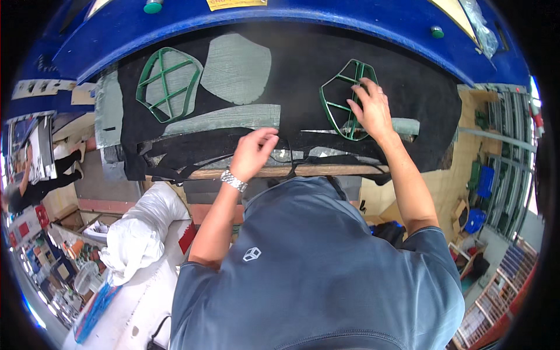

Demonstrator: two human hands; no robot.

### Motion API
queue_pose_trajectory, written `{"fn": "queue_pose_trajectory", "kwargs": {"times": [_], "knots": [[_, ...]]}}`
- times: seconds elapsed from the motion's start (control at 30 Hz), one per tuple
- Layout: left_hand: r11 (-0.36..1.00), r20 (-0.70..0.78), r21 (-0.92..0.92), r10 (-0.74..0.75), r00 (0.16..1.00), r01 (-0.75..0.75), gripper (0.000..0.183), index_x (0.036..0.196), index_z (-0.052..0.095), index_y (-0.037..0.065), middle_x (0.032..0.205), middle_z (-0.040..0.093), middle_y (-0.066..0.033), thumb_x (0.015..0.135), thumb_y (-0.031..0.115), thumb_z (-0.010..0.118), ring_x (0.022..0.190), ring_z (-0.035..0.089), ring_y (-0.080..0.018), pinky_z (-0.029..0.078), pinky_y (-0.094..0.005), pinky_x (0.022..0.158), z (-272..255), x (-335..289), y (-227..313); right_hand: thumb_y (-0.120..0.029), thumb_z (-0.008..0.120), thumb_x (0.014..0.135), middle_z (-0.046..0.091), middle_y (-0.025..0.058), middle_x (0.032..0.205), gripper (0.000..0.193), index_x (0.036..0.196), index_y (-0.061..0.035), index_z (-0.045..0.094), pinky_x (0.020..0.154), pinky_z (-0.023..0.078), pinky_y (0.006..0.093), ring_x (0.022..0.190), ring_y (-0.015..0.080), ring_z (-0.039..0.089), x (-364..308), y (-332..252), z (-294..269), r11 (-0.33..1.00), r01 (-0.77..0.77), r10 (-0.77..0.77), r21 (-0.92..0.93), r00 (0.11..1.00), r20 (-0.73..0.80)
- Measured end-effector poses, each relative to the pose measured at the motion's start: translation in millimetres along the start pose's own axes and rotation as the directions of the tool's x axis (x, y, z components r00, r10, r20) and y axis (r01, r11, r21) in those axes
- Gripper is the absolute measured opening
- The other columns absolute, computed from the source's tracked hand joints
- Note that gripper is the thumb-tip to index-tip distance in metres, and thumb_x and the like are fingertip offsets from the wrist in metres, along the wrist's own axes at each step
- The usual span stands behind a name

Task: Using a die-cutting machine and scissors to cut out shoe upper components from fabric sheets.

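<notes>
My right hand [373, 111] grips a green-edged cutting die [325, 108], a shield-shaped metal frame with crossbars, at the right of the black sheet material [297, 64]. Its fingers lie over the die's right side and crossbars. My left hand [254, 153], with a metal watch at the wrist, hovers over the sheet's near edge. Its fingers are loosely bent, with nothing visible in them. A second green cutting die [165, 81] lies at the far left. Beside it, a shield-shaped opening [236, 67] in the black sheet bares the grey-green surface below.
A blue machine beam [268, 28] with green buttons spans the far side. Narrow black scraps [204, 153] lie along the near edge. To the left are a white wrapped bundle [143, 233] and another person [41, 178]. Metal racks [507, 151] stand at the right.
</notes>
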State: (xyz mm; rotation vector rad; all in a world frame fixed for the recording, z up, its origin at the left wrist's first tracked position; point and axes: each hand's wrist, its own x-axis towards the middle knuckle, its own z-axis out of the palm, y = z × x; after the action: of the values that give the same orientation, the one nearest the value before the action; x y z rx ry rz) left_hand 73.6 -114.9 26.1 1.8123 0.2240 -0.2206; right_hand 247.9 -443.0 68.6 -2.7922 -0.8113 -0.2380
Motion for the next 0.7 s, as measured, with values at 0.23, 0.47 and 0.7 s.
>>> {"fn": "queue_pose_trajectory", "kwargs": {"times": [0.23,0.47,0.7], "knots": [[0.99,0.245,0.084,0.09,0.965,-0.114,0.03,0.126,0.071,0.002,0.109,0.076,-0.0141,0.101,0.019,0.071,0.084,0.075,-0.023,0.06,-0.0359,0.076,4.8,-7.8,-17.0,-0.051,0.09,0.076,0.046,0.0169,0.158,0.086,0.143,-0.007,0.062,0.109,0.047,0.0526,0.131,0.0396,0.058,-44.9,-36.6,-18.2,0.985,-0.13,0.096,0.118,0.962,0.257],[0.988,0.205,0.134,0.041,0.978,-0.07,0.03,0.125,0.071,0.002,0.109,0.075,-0.0134,0.1,0.019,0.072,0.076,0.072,-0.0198,0.058,-0.034,0.073,-30.2,20.4,19.5,-0.026,0.092,0.068,0.062,0.0159,0.137,0.084,0.142,-0.0025,0.06,0.11,0.041,0.048,0.128,0.0359,0.058,-35.1,-45.5,-3.5,0.976,-0.049,0.006,0.214,0.98,0.2],[0.899,-0.035,0.362,0.278,0.96,-0.247,0.031,0.125,0.072,0.005,0.127,0.07,-0.0174,0.097,0.018,0.074,0.115,0.07,-0.0329,0.055,-0.044,0.095,-44.0,86.2,26.9,-0.026,0.091,0.071,0.062,0.0114,0.136,0.081,0.141,-0.0027,0.061,0.107,0.041,0.0446,0.124,0.033,0.058,26.9,-84.3,24.1,0.948,0.105,-0.152,0.299,0.979,0.138]]}}
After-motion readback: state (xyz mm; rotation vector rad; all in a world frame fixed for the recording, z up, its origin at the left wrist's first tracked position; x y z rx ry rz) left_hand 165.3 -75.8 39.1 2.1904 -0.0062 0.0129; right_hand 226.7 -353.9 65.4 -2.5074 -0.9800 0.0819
